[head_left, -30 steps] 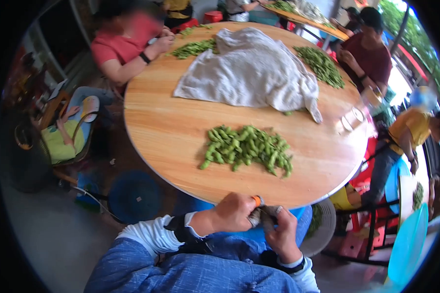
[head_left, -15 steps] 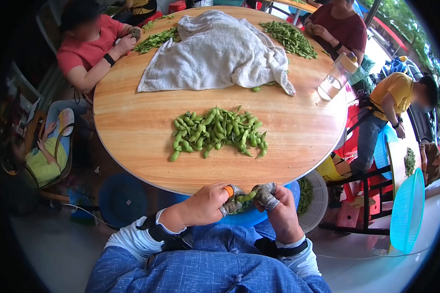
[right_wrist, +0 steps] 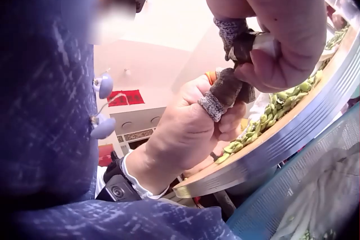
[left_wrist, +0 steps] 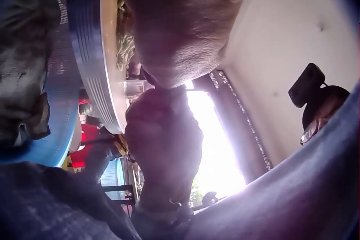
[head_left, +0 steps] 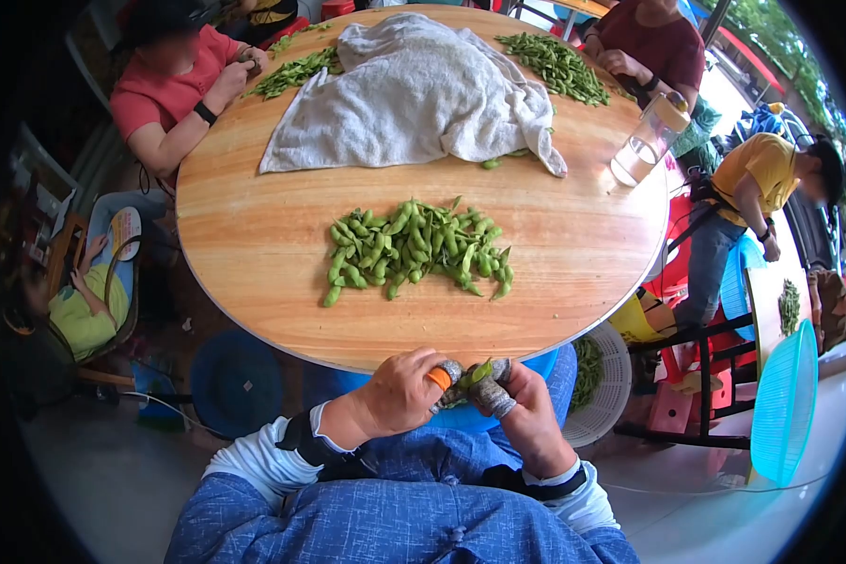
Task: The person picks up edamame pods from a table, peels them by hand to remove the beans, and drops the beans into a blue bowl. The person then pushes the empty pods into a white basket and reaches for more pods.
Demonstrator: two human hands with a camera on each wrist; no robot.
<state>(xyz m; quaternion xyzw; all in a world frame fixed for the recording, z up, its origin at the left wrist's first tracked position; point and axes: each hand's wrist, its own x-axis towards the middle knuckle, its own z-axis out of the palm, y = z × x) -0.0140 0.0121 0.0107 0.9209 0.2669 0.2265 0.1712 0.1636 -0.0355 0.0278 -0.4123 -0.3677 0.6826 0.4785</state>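
Observation:
Just past the near table edge my two hands meet around a green edamame pod (head_left: pixel 480 372). The right hand (head_left: pixel 533 414) pinches it between thumb and finger, both wearing grey finger covers. The left hand (head_left: pixel 393 393) has an orange band and grey covers; its curled fingertips grip the pod's other end. In the right wrist view, the left hand (right_wrist: pixel 183 122) and right hand (right_wrist: pixel 287 26) come together and hide the pod. A blue basin (head_left: pixel 352 381) sits below, largely behind the hands. A pile of edamame pods (head_left: pixel 418 249) lies on the round table (head_left: pixel 263 268).
A white cloth (head_left: pixel 414 103) covers something mid-table. Further pod piles (head_left: pixel 555 70) lie beyond it. A water bottle (head_left: pixel 644 146) stands at the right. A white basket (head_left: pixel 606 414) with pods is on the floor to the right. Other people (head_left: pixel 174 103) sit around.
The head view first swung and steadied, shifting the table left. The hands then drew closer together, and the pod stretched between them now stands tilted up by the right thumb.

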